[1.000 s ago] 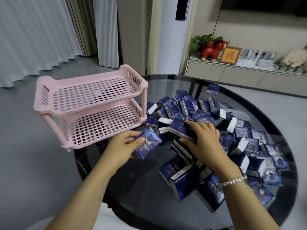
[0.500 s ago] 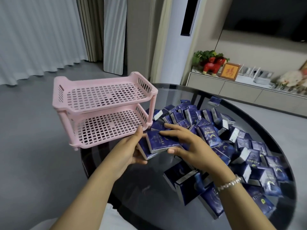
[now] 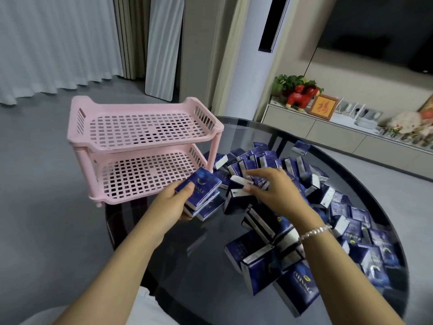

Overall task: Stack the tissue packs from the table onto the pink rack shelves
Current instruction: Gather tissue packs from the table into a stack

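Tissue packs: dark blue (white-edged), heaped.

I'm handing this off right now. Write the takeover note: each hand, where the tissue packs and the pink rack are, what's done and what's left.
Left hand: holds a small stack of dark blue tissue packs just in front of the pink plastic two-tier rack.
Right hand: fingers on a pack in the loose pile of blue packs, grip unclear.
Rack stands at the left edge of the round dark glass table; both slotted shelves look empty.
Done: a few packs gathered.
Left: shelve the held stack, then the whole pile.
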